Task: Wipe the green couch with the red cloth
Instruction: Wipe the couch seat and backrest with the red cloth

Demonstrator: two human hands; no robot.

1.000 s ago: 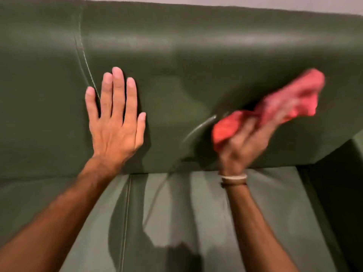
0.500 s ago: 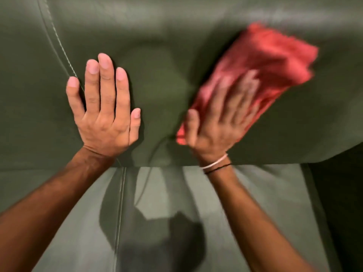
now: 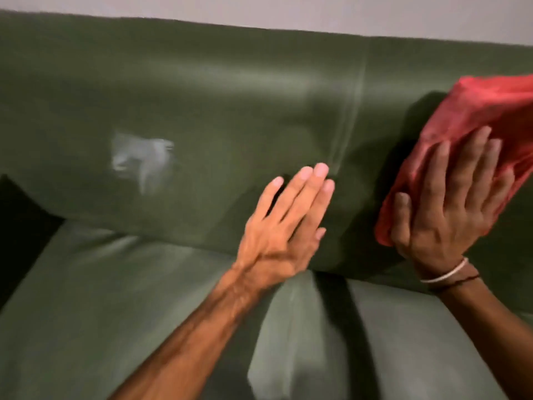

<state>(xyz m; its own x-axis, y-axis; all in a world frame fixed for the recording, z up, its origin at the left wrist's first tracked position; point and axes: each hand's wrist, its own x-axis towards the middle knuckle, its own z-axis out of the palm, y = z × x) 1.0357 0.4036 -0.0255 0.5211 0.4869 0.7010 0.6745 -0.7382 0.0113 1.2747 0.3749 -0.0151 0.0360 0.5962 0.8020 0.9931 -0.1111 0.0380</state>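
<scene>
The green couch [image 3: 202, 105] fills the view, its backrest above and seat cushions below. My right hand [image 3: 450, 209] lies flat with spread fingers on the red cloth [image 3: 473, 116], pressing it against the backrest at the far right. My left hand [image 3: 285, 223] rests flat and open on the backrest, fingertips beside a vertical seam [image 3: 343, 131]. A whitish smudge [image 3: 141, 160] marks the backrest to the left of both hands. The cloth's right part runs out of view.
A pale wall [image 3: 288, 10] shows above the backrest's top edge. A dark gap [image 3: 17, 226] lies at the couch's left end. A seam [image 3: 291, 307] divides the seat cushions below my left hand.
The view has swung left, revealing the wall, the smudge and the couch's left end. My right hand with the cloth now sits at the far right. My left hand is tilted rightward by the seam.
</scene>
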